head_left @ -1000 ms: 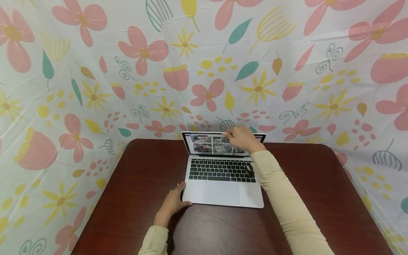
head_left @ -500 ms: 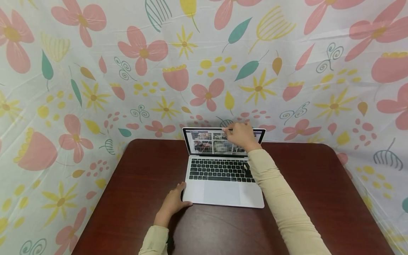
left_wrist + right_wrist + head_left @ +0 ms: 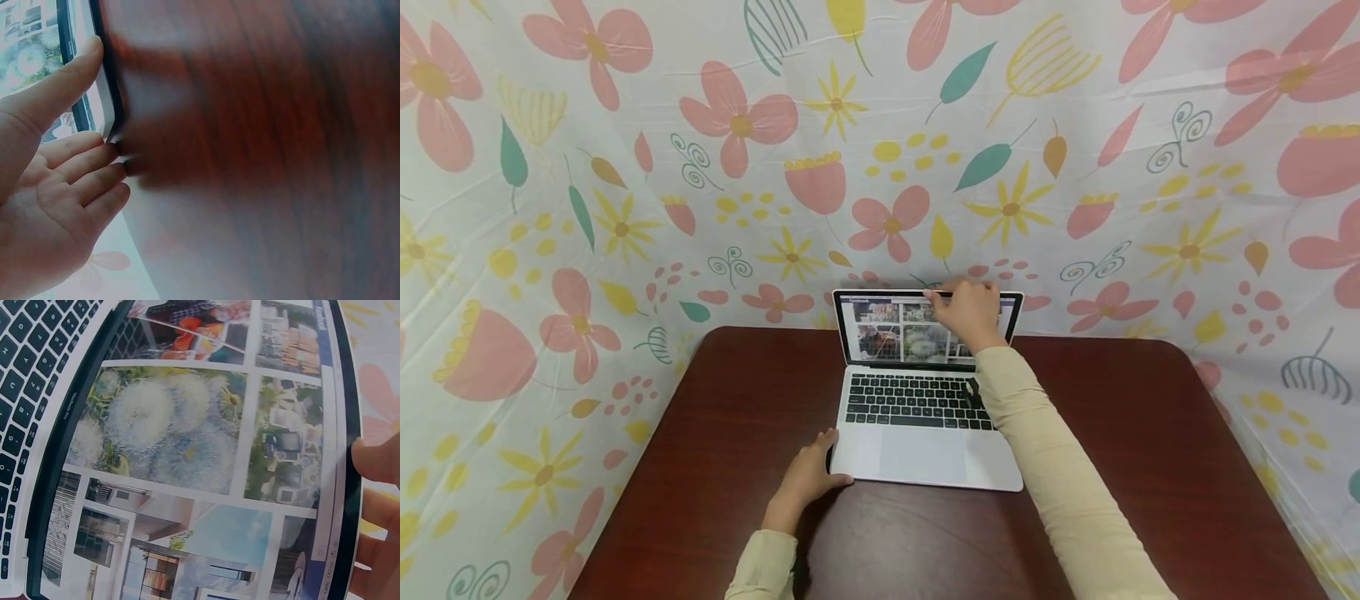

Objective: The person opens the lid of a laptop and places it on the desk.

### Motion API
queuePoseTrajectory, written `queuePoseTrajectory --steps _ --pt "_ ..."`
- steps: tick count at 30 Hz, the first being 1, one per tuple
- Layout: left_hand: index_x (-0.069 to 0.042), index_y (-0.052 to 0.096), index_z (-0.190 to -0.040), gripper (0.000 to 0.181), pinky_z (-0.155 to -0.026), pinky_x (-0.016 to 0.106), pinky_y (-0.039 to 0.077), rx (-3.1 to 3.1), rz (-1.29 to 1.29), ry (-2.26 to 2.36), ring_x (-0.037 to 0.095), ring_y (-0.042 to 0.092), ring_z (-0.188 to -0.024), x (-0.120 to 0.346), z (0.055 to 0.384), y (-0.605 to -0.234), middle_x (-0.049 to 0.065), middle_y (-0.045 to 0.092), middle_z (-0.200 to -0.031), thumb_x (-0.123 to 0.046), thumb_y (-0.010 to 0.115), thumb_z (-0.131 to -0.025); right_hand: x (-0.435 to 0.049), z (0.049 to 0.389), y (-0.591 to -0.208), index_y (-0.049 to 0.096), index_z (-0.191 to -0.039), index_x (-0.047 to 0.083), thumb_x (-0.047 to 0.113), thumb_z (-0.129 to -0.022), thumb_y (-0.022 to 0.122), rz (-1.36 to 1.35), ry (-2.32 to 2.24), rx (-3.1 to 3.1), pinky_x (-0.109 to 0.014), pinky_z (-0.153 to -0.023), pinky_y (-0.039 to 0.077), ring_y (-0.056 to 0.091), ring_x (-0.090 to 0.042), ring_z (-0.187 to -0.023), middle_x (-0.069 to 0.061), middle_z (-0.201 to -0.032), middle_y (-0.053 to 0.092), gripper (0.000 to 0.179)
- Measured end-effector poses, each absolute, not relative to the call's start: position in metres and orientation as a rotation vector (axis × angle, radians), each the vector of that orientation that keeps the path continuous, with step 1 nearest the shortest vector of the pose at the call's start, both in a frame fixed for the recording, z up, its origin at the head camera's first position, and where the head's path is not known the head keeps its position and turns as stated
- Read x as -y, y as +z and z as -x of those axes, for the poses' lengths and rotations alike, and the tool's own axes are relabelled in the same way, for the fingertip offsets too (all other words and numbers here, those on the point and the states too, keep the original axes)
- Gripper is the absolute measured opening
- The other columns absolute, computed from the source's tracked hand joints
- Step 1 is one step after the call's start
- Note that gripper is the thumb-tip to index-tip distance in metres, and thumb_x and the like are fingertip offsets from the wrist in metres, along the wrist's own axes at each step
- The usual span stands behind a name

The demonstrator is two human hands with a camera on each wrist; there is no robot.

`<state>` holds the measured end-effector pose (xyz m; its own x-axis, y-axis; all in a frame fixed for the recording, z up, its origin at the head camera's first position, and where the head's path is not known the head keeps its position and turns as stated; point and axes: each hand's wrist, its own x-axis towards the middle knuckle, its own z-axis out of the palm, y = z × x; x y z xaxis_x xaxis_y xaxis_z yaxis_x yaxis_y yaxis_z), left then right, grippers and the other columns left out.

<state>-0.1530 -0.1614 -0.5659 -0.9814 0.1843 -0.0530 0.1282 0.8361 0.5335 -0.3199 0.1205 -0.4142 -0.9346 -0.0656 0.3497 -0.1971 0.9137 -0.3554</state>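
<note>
An opened silver laptop (image 3: 922,457) rests on the table, its lit screen (image 3: 880,337) tilted up toward the back and showing a page of photos. My right hand (image 3: 966,312) pinches the top edge of the screen, thumb on the front and fingers behind it, as the right wrist view also shows. The forearm hides the right part of the keyboard (image 3: 910,400). At the laptop's front left corner lies my left hand (image 3: 808,473), thumb against the front edge and fingers along the left side. In the left wrist view these fingers (image 3: 100,178) look nearly straight.
The dark red-brown table (image 3: 737,392) has rounded back corners and extends on both sides of the laptop. A white cloth (image 3: 865,125) printed with flowers hangs right behind it and wraps around both sides.
My right hand has raised the laptop's screen, tilting it farther back so its top edge sits higher. My left hand has stayed at the front left corner.
</note>
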Motion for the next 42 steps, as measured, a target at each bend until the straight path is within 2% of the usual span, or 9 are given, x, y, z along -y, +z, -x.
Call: queuePoseTrajectory --steps 3,5,11,16,20,25,28,32,42 --pt "0.007 0.049 -0.136 0.086 -0.099 0.051 0.044 -2.907 -0.243 0.824 0.042 0.049 -0.125 0.161 0.154 -0.566 0.030 0.049 -0.136 -0.025 0.089 -0.067 -0.121 0.323 -0.416 0.075 -0.110 0.016 0.049 -0.093 0.056 -0.178 0.554 2.719 -0.055 -0.096 0.034 0.060 -0.032 -0.066 -0.008 -0.058 0.063 0.042" --pt "0.006 0.048 -0.136 0.086 -0.098 0.051 0.044 -2.905 -0.244 0.812 0.042 0.049 -0.125 0.160 0.155 -0.567 0.030 0.048 -0.136 -0.026 0.088 -0.068 -0.121 0.326 -0.417 0.074 -0.112 0.016 0.049 -0.094 0.056 -0.178 0.546 2.707 -0.056 -0.096 0.034 0.059 -0.033 -0.066 -0.008 -0.055 0.060 0.042" --pt "0.006 0.048 -0.136 0.086 -0.097 0.051 0.045 -2.910 -0.250 0.804 0.042 0.049 -0.124 0.159 0.155 -0.566 0.030 0.049 -0.136 -0.027 0.088 -0.067 -0.127 0.336 -0.421 0.073 -0.114 0.014 0.047 -0.094 0.056 -0.219 0.491 2.655 -0.055 -0.094 0.036 0.061 -0.036 -0.083 -0.014 -0.080 0.070 0.042" --pt "0.007 0.049 -0.136 0.086 -0.097 0.052 0.045 -2.916 -0.258 0.806 0.042 0.050 -0.124 0.159 0.156 -0.566 0.030 0.049 -0.135 -0.026 0.089 -0.067 -0.130 0.342 -0.422 0.072 -0.116 0.013 0.046 -0.095 0.055 -0.261 0.459 2.665 -0.054 -0.102 0.033 0.059 -0.038 -0.103 -0.016 -0.100 0.071 0.043" --pt "0.007 0.048 -0.136 0.086 -0.098 0.052 0.044 -2.907 -0.259 0.816 0.042 0.049 -0.125 0.160 0.156 -0.566 0.030 0.049 -0.136 -0.026 0.088 -0.067 -0.133 0.348 -0.423 0.066 -0.125 0.014 0.046 -0.098 0.049 -0.307 0.466 2.730 -0.054 -0.106 0.028 0.054 -0.036 -0.114 -0.015 -0.119 0.065 0.045" --pt "0.007 0.049 -0.135 0.086 -0.098 0.052 0.044 -2.909 -0.245 0.822 0.043 0.049 -0.125 0.162 0.155 -0.565 0.030 0.048 -0.136 -0.026 0.089 -0.067 -0.140 0.354 -0.423 0.049 -0.142 0.017 0.046 -0.101 0.041 -0.433 0.469 2.838 -0.053 -0.111 0.019 0.041 -0.035 -0.129 -0.015 -0.140 0.050 0.051" --pt "0.007 0.049 -0.136 0.086 -0.098 0.052 0.044 -2.908 -0.234 0.819 0.043 0.049 -0.125 0.163 0.155 -0.565 0.030 0.048 -0.136 -0.026 0.088 -0.067 -0.143 0.355 -0.422 0.040 -0.148 0.017 0.043 -0.104 0.036 -0.510 0.452 2.878 -0.053 -0.112 0.016 0.037 -0.036 -0.132 -0.015 -0.144 0.046 0.052" --pt "0.006 0.048 -0.136 0.086 -0.098 0.052 0.044 -2.903 -0.225 0.816 0.043 0.049 -0.125 0.163 0.154 -0.565 0.030 0.048 -0.136 -0.026 0.088 -0.067 -0.147 0.356 -0.422 0.034 -0.151 0.015 0.035 -0.106 0.027 -0.585 0.436 2.891 -0.054 -0.112 0.014 0.036 -0.036 -0.133 -0.016 -0.145 0.044 0.049" --pt "0.006 0.048 -0.136 0.086 -0.097 0.052 0.045 -2.909 -0.213 0.808 0.043 0.050 -0.124 0.162 0.156 -0.568 0.030 0.048 -0.136 -0.026 0.089 -0.067 -0.152 0.364 -0.425 0.038 -0.148 0.012 0.034 -0.106 0.024 -0.634 0.419 2.886 -0.053 -0.113 0.012 0.034 -0.034 -0.135 -0.015 -0.146 0.042 0.049"
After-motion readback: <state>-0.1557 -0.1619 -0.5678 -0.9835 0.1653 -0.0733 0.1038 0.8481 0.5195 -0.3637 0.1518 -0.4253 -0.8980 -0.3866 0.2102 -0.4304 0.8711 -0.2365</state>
